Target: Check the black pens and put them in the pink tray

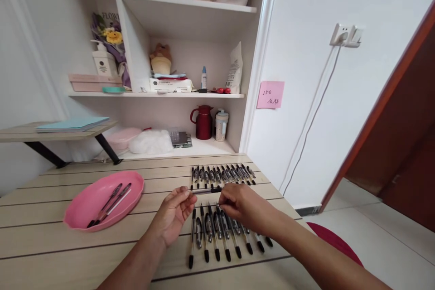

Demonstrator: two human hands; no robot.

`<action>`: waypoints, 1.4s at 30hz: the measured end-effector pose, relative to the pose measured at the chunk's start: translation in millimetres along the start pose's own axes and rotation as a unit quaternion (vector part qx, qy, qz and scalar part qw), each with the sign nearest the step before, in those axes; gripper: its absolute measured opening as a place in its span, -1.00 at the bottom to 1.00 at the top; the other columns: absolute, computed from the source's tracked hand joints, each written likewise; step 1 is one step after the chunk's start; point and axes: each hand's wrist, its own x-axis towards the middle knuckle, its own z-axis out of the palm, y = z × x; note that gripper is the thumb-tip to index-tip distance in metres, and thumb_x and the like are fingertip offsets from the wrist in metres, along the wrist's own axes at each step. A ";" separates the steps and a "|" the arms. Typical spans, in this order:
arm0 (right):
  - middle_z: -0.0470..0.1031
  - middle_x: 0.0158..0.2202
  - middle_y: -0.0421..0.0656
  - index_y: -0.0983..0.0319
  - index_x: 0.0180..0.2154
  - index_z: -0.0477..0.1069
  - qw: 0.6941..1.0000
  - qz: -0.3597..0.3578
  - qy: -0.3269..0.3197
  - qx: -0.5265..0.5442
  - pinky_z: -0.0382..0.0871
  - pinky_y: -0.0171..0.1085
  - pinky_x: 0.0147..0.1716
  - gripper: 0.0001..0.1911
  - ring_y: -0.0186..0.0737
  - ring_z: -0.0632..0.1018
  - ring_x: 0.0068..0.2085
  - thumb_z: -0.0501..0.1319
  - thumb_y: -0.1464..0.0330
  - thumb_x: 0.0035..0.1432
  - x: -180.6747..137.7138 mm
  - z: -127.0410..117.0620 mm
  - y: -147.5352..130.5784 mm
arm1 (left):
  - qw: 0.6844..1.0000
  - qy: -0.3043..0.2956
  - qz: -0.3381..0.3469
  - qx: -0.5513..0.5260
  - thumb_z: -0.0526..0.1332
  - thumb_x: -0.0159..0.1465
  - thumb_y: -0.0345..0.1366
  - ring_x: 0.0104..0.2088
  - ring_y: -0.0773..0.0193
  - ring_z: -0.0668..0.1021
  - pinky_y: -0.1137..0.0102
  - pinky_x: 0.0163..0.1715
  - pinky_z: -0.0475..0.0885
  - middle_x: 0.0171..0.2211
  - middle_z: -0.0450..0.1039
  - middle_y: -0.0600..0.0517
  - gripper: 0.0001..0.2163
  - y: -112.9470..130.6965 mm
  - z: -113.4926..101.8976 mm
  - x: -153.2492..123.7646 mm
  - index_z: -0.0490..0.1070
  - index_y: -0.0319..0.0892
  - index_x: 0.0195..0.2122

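A slim pen [206,190] with a clear barrel and a dark end is held level between my two hands. At its left tip, the thumb and fingers of my left hand [175,212] pinch it. My right hand [242,201] is closed at its dark right end; the fingertips are partly hidden. Just below lies a near row of black and clear pens [216,240] with black ends, and shorter dark pen parts [208,226] between them. My right hand and forearm cover some of this row. Beyond my hands lies a far row of similar pens and parts [217,175].
A pink scalloped bowl [73,210] at left holds a few pens [112,204]. A small raised stand [20,133] with blue paper [73,124] is behind it. Shelves at the back carry a red jug [204,122] and a cup [221,125]. The table [163,170] has slatted lines.
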 end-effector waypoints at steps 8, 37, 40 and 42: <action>0.35 -0.51 -0.23 0.25 -0.52 0.32 0.999 0.001 -0.025 0.031 0.13 -0.43 -0.52 -0.89 -0.42 0.34 -0.50 0.10 0.55 -0.09 9.7 -20.6 -15.2 | 0.941 -0.275 -0.092 0.173 0.20 0.01 -0.40 -0.71 0.50 0.35 0.57 -0.73 0.17 -0.48 0.42 0.01 -0.77 14.5 -7.9 -11.4 0.39 -0.26 -0.27; 0.38 -0.55 -0.20 0.25 -0.41 0.33 0.885 0.176 0.163 0.400 0.23 -0.37 -0.58 -0.79 -0.34 0.38 -0.53 0.14 0.22 0.00 19.1 68.6 11.4 | 0.972 -0.154 -0.020 0.174 0.12 0.10 -0.08 -0.76 0.60 0.04 0.55 -0.73 -0.16 -0.57 0.28 0.15 -0.74 -25.8 5.9 -5.6 0.28 -0.20 -0.38; 0.35 -0.55 -0.22 0.24 -0.39 0.32 0.871 0.202 0.219 0.391 0.21 -0.38 -0.63 -0.72 -0.35 0.38 -0.56 0.16 0.15 -0.04 29.2 48.1 27.4 | 0.959 -0.176 -0.015 0.221 0.04 0.14 -0.03 -0.76 0.58 0.04 0.55 -0.74 -0.16 -0.60 0.28 0.14 -0.68 -24.5 7.3 -2.3 0.31 -0.21 -0.35; 0.33 -0.56 -0.24 0.24 -0.40 0.30 0.869 0.201 0.235 0.385 0.20 -0.38 -0.64 -0.71 -0.37 0.38 -0.57 0.16 0.14 -0.05 35.8 35.3 37.5 | 0.949 -0.181 -0.018 0.258 0.04 0.13 -0.02 -0.76 0.58 0.04 0.54 -0.73 -0.16 -0.62 0.26 0.15 -0.67 -23.6 6.9 1.5 0.32 -0.22 -0.36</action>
